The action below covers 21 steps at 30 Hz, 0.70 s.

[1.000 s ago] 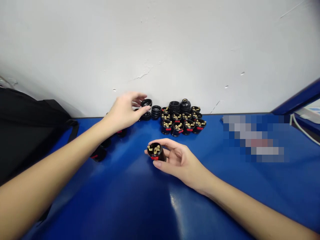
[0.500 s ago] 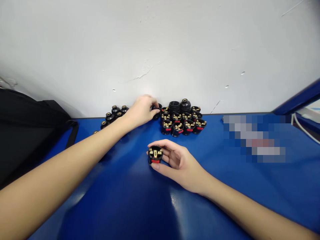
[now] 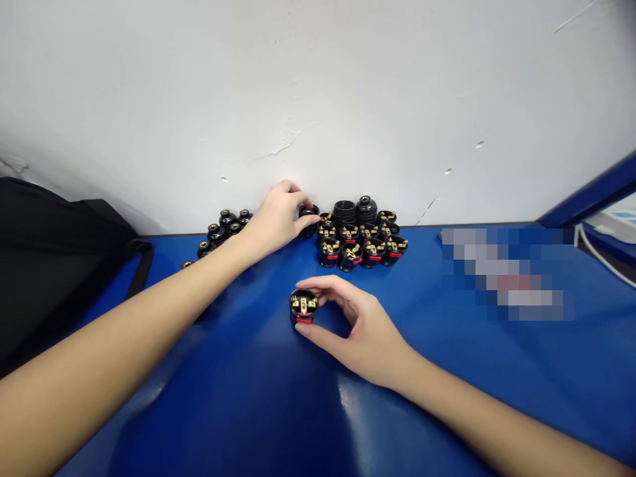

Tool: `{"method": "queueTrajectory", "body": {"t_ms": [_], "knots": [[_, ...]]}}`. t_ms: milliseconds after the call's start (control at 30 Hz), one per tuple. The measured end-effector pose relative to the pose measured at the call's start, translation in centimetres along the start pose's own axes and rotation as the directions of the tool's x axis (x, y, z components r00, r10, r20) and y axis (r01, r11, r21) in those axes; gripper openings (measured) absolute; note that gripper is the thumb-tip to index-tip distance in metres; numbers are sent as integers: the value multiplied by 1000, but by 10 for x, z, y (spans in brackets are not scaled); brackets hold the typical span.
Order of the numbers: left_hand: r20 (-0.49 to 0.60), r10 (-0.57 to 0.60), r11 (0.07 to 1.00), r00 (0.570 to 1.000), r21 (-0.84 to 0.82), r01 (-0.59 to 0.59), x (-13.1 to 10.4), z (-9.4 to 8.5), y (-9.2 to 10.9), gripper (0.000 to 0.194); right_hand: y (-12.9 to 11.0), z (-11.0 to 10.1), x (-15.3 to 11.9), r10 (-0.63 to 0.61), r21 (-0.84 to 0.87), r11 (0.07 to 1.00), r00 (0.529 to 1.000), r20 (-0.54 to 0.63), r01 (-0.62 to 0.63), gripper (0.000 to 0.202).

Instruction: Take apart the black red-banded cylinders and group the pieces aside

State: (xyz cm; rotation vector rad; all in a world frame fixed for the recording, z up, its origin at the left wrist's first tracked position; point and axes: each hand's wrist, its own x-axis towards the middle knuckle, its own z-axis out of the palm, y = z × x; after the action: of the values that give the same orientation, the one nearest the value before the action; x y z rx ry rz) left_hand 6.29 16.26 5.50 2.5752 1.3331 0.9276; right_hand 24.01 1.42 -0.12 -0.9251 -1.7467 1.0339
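Observation:
My right hand (image 3: 365, 328) curves around a round black socket part (image 3: 292, 310) near the middle of the table. The thumb lies against its front by a red tab, and the fingers reach behind it; brass contacts show in its open top. Farther back, my left hand (image 3: 285, 215) has its thumb and fingers around another black round part (image 3: 309, 230) beside the grouped pieces. How firmly it grips is hard to tell. Right of it stand several black socket parts (image 3: 350, 255) with brass contacts and red tabs.
Several black domed caps (image 3: 214, 232) with brass-ringed holes stand left, partly behind my left arm. A ribbed black shell (image 3: 345, 211) and another domed cap (image 3: 366, 209) stand by the wall (image 3: 318, 99). A black bag (image 3: 59, 265) lies left; a pixelated patch covers something right on the blue table (image 3: 238, 411).
My left thumb and fingers have spread slightly and shifted around the black part at the back. The right hand still holds its socket part, which sits slightly farther left in view.

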Motion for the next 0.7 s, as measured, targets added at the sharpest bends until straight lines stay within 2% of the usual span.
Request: {"method": "queueTrajectory", "body": {"t_ms": [133, 267, 467, 633, 700], "knots": [[-75, 25, 999, 997, -37, -28, -7, -12, 10, 10, 5, 0, 0, -23, -105, 994, 998, -66, 16, 35], [-33, -8, 999, 999, -38, 7, -25, -30, 26, 10, 8, -1, 0, -6, -185, 983, 996, -92, -11, 36], [150, -7, 996, 989, -83, 20, -70, -46, 40, 14, 12, 1, 2, 12, -98, 995, 990, -141, -26, 36], [265, 15, 989, 964, -143, 24, -105, -47, 43, 30, 16, 2, 2, 71, -17, 997, 988, -134, -74, 24], [283, 26, 991, 959, -133, 12, -112, -45, 43, 28, 17, 2, 3, 65, -20, 997, 990, -121, -68, 18]]}}
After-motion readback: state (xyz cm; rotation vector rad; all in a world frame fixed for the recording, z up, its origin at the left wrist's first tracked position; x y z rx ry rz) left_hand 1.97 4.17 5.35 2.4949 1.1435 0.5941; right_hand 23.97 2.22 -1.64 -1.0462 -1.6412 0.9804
